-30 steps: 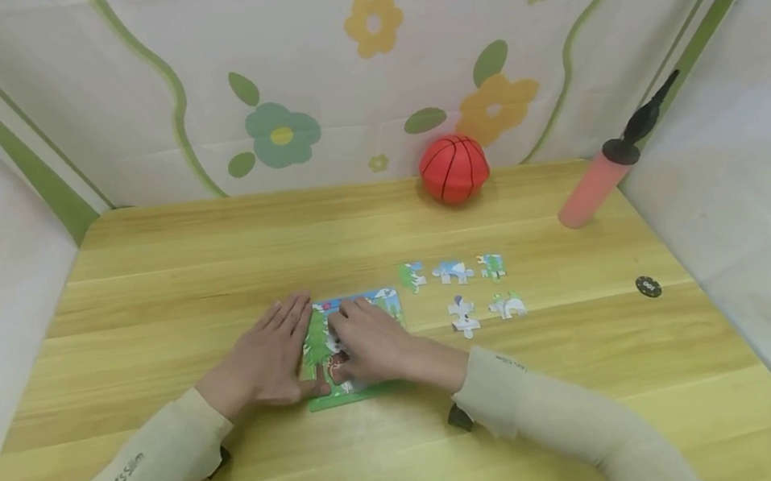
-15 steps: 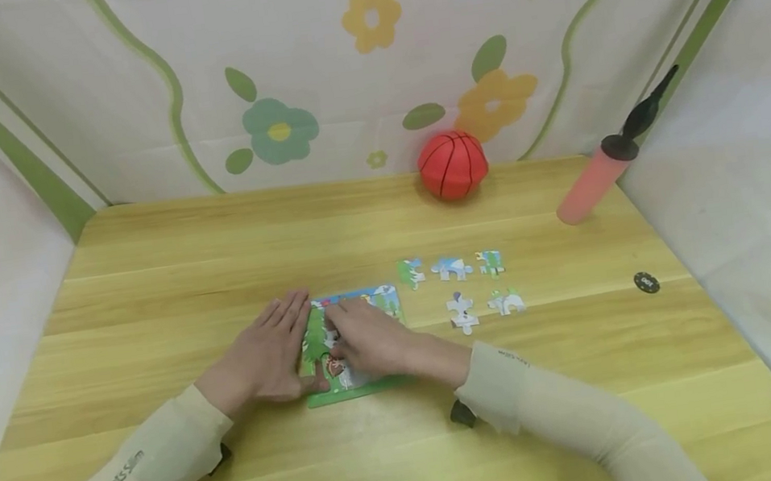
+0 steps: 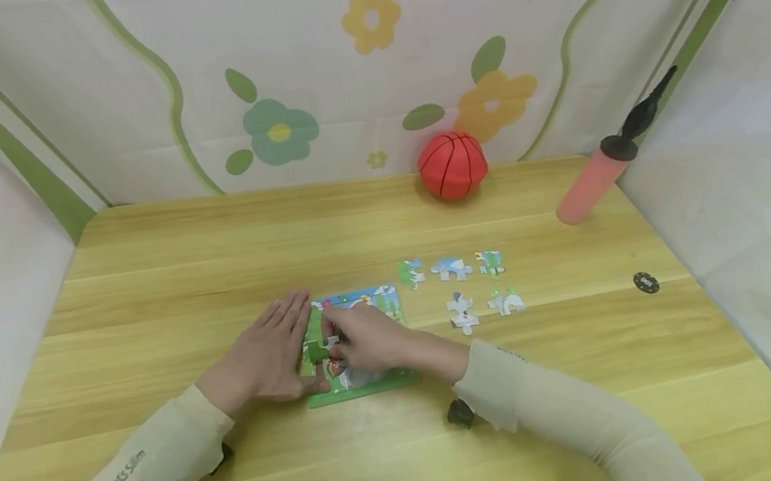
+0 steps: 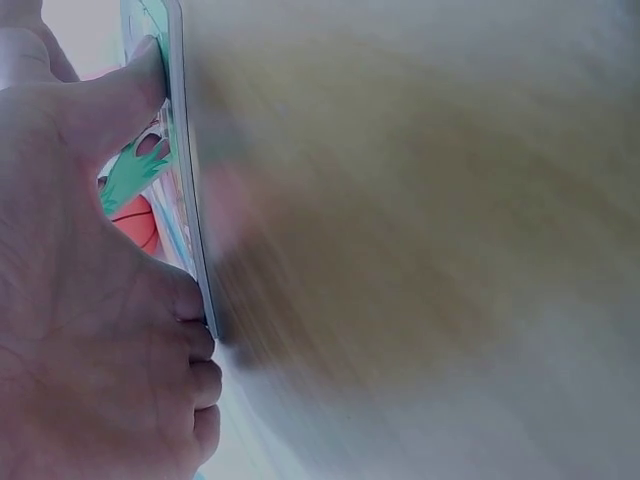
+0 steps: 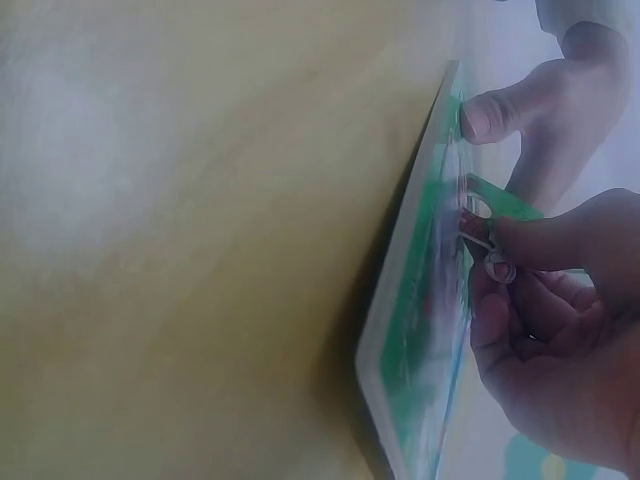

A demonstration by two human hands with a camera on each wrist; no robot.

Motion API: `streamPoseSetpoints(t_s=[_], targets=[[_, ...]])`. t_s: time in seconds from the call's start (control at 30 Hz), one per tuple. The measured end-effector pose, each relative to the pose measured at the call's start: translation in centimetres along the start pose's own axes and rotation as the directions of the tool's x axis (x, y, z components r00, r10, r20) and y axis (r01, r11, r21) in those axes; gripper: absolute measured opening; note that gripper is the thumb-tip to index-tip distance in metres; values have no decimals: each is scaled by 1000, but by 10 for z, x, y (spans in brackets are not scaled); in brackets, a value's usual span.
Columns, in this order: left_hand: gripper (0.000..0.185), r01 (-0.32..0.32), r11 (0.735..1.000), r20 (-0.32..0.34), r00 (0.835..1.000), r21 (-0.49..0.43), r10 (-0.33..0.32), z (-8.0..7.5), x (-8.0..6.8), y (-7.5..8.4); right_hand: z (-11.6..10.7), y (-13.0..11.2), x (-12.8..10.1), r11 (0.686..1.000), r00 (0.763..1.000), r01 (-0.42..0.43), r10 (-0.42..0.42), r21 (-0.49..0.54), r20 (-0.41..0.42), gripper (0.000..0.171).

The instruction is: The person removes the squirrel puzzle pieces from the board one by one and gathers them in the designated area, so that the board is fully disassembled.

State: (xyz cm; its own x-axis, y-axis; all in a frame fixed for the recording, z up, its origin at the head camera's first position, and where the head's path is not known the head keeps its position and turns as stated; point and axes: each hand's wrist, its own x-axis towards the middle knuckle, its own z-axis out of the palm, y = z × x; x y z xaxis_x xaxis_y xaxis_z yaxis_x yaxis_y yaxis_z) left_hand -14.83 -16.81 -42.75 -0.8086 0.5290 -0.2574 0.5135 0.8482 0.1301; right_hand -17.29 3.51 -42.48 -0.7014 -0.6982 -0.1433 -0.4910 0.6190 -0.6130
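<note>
Near the front middle of the wooden surface (image 3: 145, 304), a green-bordered puzzle board (image 3: 361, 386) is lying flat, and both hands are working at it. The left hand (image 3: 266, 362) is resting on the board's left edge with its fingers straight and close together, the thumb pressing against the near left corner; it is holding nothing. The right hand (image 3: 365, 339) is lying over the middle of the board with its grip curled, the thumb and fingertips pinching a green puzzle piece (image 3: 317, 350) just above the picture. The right wrist view is showing that piece (image 5: 500, 205) tilted up off the board's face, pinched at its edge. To the right of the board, five loose pieces (image 3: 452, 268) are lying apart from one another in two short rows. Farther back, an orange ball (image 3: 452, 166) is sitting against the flowered cloth backdrop (image 3: 335, 76). A pink pump (image 3: 593, 185) with a black handle is lying at the right rear corner, and a small dark disc (image 3: 646, 283) is lying near the right edge.
</note>
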Motion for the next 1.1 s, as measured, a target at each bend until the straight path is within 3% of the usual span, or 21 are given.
streamPoseSetpoints(t_s=[0.23,0.43,0.63,0.83,1.1], targets=[[118,2,1000,1,1000,-8,-2,0,0,-1,-3,2,0,1000,1000,5,-5,-3,8,7],[118,6,1000,10,1000,-24,-6,1,1,-1,-18,12,-17,997,999,-53,53,55,-10,3],[120,6,1000,25,1000,-24,-5,1,2,-2,-37,34,-37,986,989,-112,122,121,-82,5],[119,6,999,28,1000,-32,-5,0,2,-2,-58,62,-53,990,978,-110,123,87,-169,4],[119,3,999,41,999,-39,-1,-1,2,-2,-71,90,-72,988,982,-135,144,76,-124,7]])
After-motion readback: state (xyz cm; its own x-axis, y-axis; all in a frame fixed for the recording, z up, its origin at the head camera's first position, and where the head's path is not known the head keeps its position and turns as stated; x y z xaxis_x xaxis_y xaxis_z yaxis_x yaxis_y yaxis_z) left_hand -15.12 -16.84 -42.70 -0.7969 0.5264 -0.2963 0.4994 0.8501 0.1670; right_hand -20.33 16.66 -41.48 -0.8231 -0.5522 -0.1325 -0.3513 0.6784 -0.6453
